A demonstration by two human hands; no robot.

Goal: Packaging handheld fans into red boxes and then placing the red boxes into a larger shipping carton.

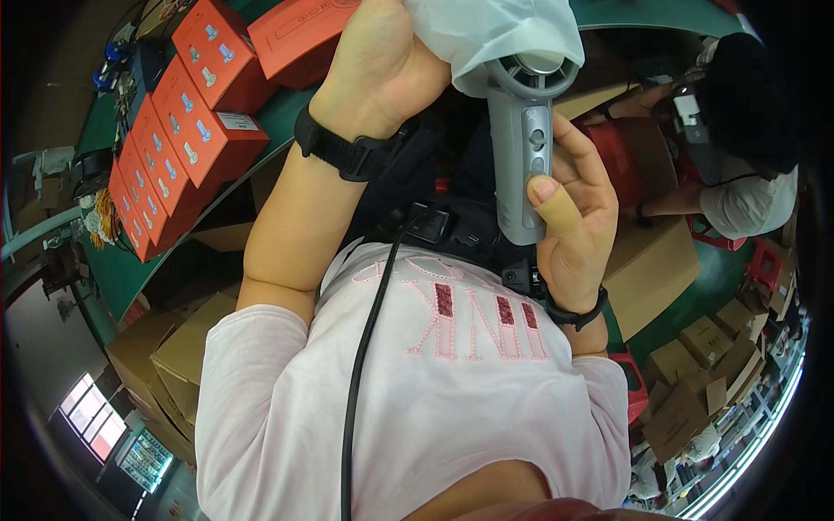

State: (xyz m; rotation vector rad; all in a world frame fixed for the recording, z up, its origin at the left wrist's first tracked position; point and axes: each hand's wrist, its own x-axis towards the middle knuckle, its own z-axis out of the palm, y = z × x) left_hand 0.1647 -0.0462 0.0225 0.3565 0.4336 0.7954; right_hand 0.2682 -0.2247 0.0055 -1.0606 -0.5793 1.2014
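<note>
A grey handheld fan (514,165) stands upright in front of my chest, its round head at the top. A thin white plastic bag (495,35) covers most of that head; the lower grille shows beneath the bag's edge. My right hand (578,208) grips the fan's handle from the right, thumb near the lower button on the silver control strip. At the upper edge my left hand (391,65) is against the bag's left side and appears to hold it. Its fingertips are hidden by the bag and cut off by the picture's edge.
Several orange boxes (187,130) printed with fans sit on the green table (109,269) at left. Open cardboard cartons (195,343) lie below it. At right, a person in a dark cap (738,104) works beside another carton (651,269). A black cable (369,347) runs down my shirt.
</note>
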